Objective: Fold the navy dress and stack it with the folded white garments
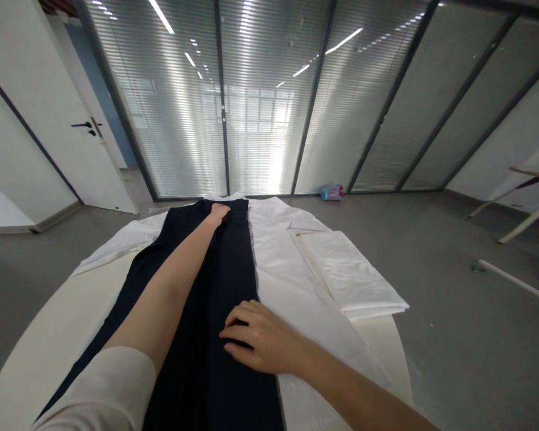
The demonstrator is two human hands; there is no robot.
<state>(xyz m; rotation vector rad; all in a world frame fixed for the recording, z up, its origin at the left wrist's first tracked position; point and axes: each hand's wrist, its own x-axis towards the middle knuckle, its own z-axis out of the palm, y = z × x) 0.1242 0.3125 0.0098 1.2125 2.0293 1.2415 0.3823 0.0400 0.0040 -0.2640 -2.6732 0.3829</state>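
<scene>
A long dark navy garment (pixel 215 287) lies stretched lengthwise down the middle of a pale bench (pixel 40 341), running from 6 o'clock near the person to 12 o'clock at the far edge. It rests on top of a white sheet (pixel 278 263) that covers much of the bench and shows on both sides of the dark cloth.

The left hand (pixel 218 214) is reached far out at 12 o'clock, the arm lying straight along the garment; its fingers are curled down onto the cloth at the far end, though whether they pinch the fabric or only press on it cannot be told. The right hand (pixel 258 341) lies nearer, at about 5 o'clock, palm down and fingers spread flat on the right edge of the navy garment, just where it meets the white sheet; it presses rather than grips. The two hands are well apart, one at each end of the stretch of cloth.

At 2 o'clock from the right hand a folded white cloth (pixel 350 275) lies on the sheet, near the bench's right edge. Beyond the bench, on the grey floor (pixel 453 335) at 1 o'clock, a small pink and blue object (pixel 333 192) sits against a glass wall with blinds (pixel 260 102). A white door (pixel 76 131) stands at 10 o'clock.
</scene>
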